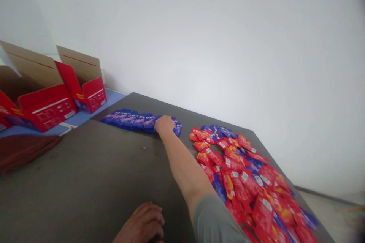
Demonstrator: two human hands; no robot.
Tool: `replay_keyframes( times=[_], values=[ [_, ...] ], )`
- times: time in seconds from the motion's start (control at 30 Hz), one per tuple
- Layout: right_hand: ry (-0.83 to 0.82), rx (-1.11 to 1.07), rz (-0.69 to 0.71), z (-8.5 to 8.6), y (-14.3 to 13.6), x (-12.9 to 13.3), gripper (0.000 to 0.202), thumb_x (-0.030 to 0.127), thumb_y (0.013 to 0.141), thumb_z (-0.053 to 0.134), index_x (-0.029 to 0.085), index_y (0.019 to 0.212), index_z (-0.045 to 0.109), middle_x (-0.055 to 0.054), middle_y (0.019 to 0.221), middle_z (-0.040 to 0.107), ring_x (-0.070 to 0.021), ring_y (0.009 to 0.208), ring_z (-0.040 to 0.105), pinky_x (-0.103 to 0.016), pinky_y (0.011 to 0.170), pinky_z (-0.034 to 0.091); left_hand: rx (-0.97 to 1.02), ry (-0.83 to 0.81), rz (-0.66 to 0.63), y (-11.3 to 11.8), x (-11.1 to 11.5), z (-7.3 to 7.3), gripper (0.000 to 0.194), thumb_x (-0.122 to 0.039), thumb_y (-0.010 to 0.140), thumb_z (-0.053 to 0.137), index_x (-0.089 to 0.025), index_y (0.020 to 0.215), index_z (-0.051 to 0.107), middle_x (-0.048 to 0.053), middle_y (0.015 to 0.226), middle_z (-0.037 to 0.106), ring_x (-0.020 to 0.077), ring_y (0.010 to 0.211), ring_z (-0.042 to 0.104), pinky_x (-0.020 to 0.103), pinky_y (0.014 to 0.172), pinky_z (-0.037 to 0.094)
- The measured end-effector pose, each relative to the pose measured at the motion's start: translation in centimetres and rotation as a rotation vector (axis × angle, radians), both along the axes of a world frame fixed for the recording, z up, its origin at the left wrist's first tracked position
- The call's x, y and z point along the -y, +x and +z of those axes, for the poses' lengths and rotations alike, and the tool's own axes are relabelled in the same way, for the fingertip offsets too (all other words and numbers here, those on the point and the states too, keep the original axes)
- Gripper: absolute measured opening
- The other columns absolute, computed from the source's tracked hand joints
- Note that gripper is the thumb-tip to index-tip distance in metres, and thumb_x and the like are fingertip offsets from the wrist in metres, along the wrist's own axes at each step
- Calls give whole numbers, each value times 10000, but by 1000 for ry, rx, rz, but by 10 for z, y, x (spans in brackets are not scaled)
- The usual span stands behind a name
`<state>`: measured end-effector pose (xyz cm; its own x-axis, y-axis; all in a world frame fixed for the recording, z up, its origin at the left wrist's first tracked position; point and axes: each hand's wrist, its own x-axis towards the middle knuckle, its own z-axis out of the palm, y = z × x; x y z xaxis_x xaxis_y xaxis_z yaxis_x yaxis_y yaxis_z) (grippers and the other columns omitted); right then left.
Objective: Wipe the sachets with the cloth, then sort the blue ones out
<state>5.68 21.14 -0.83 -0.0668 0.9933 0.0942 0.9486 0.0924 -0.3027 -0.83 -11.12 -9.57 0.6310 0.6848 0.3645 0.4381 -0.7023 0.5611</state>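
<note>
My right hand [165,124] reaches far across the table and rests on the right end of a row of overlapping purple packets [132,120]. Its fingers curl down onto a packet there, their tips hidden behind the hand. Close to the bottom edge of the view, my left hand [142,222] hovers over or lies on the dark table; which one I cannot tell. Loosely bent, its fingers hold nothing that I can see. To the right of my right arm spreads a heap of red packets [242,190] with some purple packets [226,131] among them.
Red cardboard boxes with raised brown flaps, one nearer [47,108] and one farther [94,95], stand on a blue surface [112,98] at the left. A reddish-brown item [25,151] lies at the left of the dark table [94,174]. Behind is a white wall [205,45].
</note>
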Motion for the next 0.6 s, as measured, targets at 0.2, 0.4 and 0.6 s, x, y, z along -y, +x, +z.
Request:
replay_keyframes(
  times=[0.2, 0.4, 0.6],
  values=[
    [55, 44, 35, 4, 4, 12, 395, 241, 1007, 476, 33, 1334, 552, -298, 1322, 554, -288, 1156, 644, -377, 915, 538, 7, -27, 8, 2, 1, -2, 154, -191, 824, 671, -279, 948, 651, 17, 1043, 732, 250, 1136, 645, 392, 1055, 485],
    [66, 147, 252, 3, 12, 28, 522, 570, 919, 631, 166, 1249, 642, -174, 1325, 566, -288, 1097, 654, -403, 902, 537, 19, -42, 3, 2, 1, 2, 165, -187, 823, 680, -282, 956, 656, 14, 1050, 729, 243, 1129, 647, 385, 1051, 482],
    [48, 231, 343, 0, 22, 32, 304, 308, 940, 643, 227, 1231, 679, -127, 1331, 582, -258, 1087, 655, -377, 892, 522, -17, -85, 35, 3, 3, 9, 168, -145, 818, 650, -267, 934, 660, 24, 1083, 725, 251, 1168, 627, 402, 1065, 476]
  ],
)
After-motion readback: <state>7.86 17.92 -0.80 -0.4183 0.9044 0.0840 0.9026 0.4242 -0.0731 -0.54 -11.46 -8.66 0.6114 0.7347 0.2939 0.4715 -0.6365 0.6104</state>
